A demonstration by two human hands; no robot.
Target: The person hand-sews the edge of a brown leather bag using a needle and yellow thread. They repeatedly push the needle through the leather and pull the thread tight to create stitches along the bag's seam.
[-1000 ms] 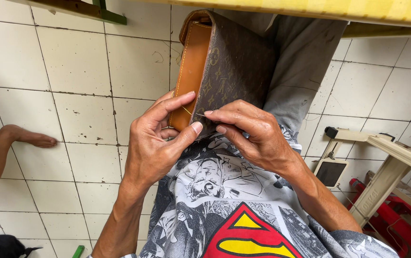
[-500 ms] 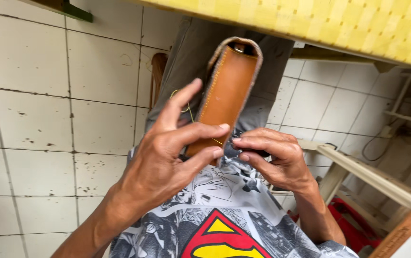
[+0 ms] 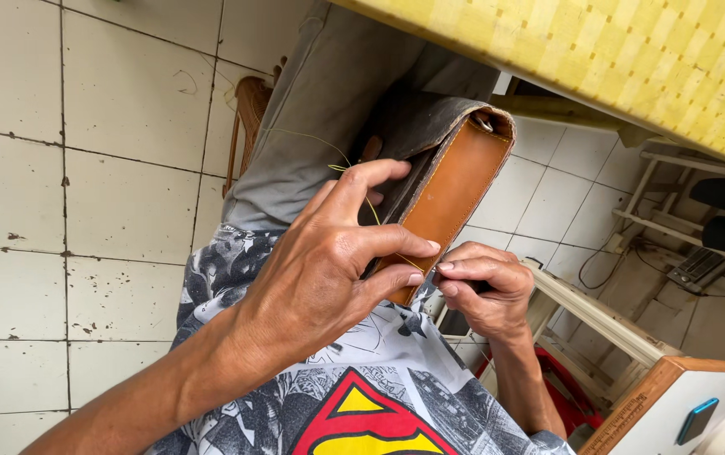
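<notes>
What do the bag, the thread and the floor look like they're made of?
The bag looks like leather: a smooth, matte tan side panel, a darker grey-brown flap and a stitched edge. The thread is thin and yellow, perhaps waxed; the fibre is unclear. The floor looks like glazed off-white ceramic tile with dark grout lines and chips.

Pouch (image 3: 451,190) on lap between hands, table (image 3: 632,59) above, right

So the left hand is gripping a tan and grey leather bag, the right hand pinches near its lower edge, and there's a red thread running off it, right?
Not quite: the thread is yellow, not red, as the head view shows. The left hand does grip the tan and grey leather bag, and the right hand pinches near its lower edge.
</notes>
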